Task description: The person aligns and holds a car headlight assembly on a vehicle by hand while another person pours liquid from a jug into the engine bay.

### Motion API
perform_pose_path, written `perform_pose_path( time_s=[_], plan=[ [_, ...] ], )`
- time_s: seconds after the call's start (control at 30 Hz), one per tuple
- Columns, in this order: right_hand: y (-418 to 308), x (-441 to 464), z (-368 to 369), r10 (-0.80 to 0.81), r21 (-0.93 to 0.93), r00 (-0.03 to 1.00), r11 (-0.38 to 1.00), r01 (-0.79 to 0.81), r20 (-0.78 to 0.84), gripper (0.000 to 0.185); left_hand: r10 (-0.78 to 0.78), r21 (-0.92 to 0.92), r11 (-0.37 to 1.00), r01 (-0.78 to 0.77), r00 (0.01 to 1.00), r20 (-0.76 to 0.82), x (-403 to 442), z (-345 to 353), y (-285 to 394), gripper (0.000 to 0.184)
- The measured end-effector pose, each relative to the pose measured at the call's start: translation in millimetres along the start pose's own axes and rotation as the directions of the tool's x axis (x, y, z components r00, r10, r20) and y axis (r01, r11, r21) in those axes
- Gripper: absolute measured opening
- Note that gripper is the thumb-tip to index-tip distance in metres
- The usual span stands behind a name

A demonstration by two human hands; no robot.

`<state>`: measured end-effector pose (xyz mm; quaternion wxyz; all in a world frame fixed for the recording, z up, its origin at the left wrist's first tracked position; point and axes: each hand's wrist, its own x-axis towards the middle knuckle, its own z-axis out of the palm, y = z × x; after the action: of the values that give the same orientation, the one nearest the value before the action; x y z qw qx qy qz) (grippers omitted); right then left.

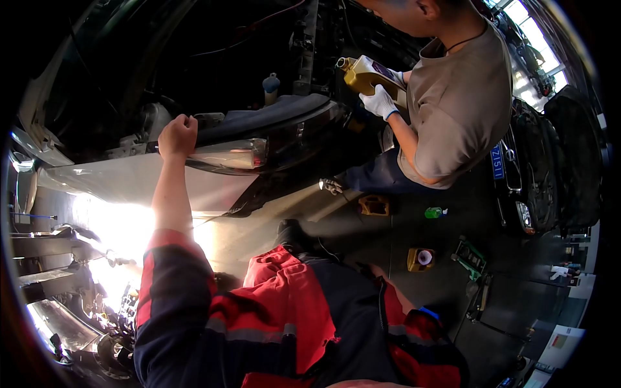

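Above the part-lit workshop floor (349,239), left hand (176,136) beside car headlight (231,157).

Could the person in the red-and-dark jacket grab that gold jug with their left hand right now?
Probably not without moving: the left hand is by the headlight, while the jug is well off to the right, held by a co-worker in white gloves.

Blue plate (497,161) on dark car (533,165): "Z1511"; partly legible
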<state>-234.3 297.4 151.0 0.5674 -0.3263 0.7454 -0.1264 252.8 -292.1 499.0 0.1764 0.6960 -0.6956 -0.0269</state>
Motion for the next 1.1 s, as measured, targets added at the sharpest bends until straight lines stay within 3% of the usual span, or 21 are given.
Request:
perform_pose_path(
  time_s=[0.03,0.1,0.2,0.3,0.37,0.47,0.57,0.67,0.77,0.87,1.1],
  plan=[
    [-19.3,-10.3,-3.8,0.067,0.028,0.998,0.997,-0.068,0.009,0.046,-0.003,-0.002,1.0,0.003,1.0,0.005,0.1,-0.2,0.0,0.036],
    [-61.6,-32.9,-2.7,0.041,0.085,0.999,0.996,-0.041,-0.003,0.036,-0.009,-0.006,1.0,0.009,1.0,0.017,0.5,-0.5,0.5,0.037],
    [-67.8,-40.7,-2.3,-0.138,0.07,0.989,0.987,0.141,-0.053,0.027,-0.011,0.008,1.0,0.011,0.999,0.031,1.2,-0.7,0.5,0.038],
    [-65.9,-38.4,-7.7,-0.156,-0.201,0.986,0.969,0.142,-0.053,0.029,-0.021,0.031,0.999,0.019,0.999,0.04,0.6,-3.2,3.5,0.038],
    [-55.8,-31.6,-6.8,-0.218,-0.46,0.974,0.872,0.167,-0.059,0.032,-0.028,0.022,0.999,0.027,0.998,0.051,-0.5,-4.6,4.5,0.039],
    [-66.8,-35.1,-10.4,-0.068,-0.321,0.997,0.946,0.05,-0.045,0.036,-0.023,0.025,0.999,0.021,0.998,0.065,0.6,-4.8,4.1,0.039],
    [-51.7,-22.1,-5.2,-0.083,-0.316,0.993,0.947,0.053,-0.083,0.037,-0.015,0.02,1.0,0.014,0.999,0.05,0.3,-4.6,3.6,0.039],
    [-56.3,-23.4,-7.4,-0.093,-0.33,0.996,0.94,0.083,-0.015,0.038,-0.034,-0.015,0.999,0.035,0.997,0.075,-2.1,-11.7,9.3,0.039],
    [-52.2,-22.8,-2.8,-0.029,-0.132,0.998,0.991,0.022,-0.054,0.039,-0.007,0.005,1.0,0.007,0.999,0.038,0.2,-3.7,2.9,0.039],
    [-62.5,-27.1,-1.4,-0.069,-0.326,0.997,0.944,0.056,-0.029,0.04,0.001,0.018,1.0,-0.002,0.999,0.04,1.3,-4.0,3.0,0.039],
    [-54.0,-17.4,-1.3,-0.032,-0.307,0.999,0.951,0.026,-0.013,0.038,0.009,0.029,1.0,-0.01,1.0,0.023,1.1,-1.8,1.2,0.039]
  ],
)
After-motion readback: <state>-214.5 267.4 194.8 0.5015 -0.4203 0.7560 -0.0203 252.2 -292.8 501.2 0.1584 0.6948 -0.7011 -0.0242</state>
